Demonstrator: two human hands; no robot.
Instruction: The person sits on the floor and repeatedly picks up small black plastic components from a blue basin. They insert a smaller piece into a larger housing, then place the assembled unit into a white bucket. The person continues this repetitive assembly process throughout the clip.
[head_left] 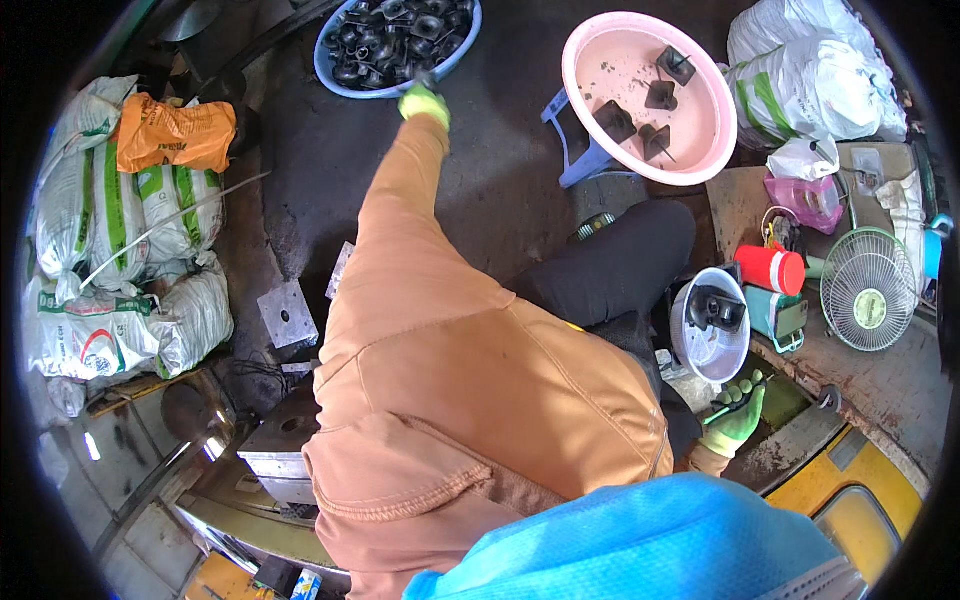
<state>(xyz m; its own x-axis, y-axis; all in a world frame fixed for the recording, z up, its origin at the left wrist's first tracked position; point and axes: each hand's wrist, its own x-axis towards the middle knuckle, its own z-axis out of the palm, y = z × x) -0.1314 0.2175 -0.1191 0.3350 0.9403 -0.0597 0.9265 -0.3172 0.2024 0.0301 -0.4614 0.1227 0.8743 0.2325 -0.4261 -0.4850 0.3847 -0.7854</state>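
My left hand [425, 104], in a yellow-green glove, reaches far out to the near rim of a blue basin [322, 72] heaped with black moulded parts [392, 40]. Its fingers are closed at a dark piece by the rim, one of the black parts as far as I can see. My right hand [736, 418], gloved alike, is low at the right, closed round a slim tool [718, 413] with a green end and a dark portion. Just above that hand, a white plastic basket [718, 362] holds a black part [716, 308] with a square flange.
A pink basin [648, 165] on a blue stool [580, 160] holds several black flanged parts. White sacks [815, 85] stand behind it; more sacks [120, 220] and an orange bag [175, 135] are at the left. A fan [868, 290] and red jug [770, 270] stand right, above yellow machinery [855, 500].
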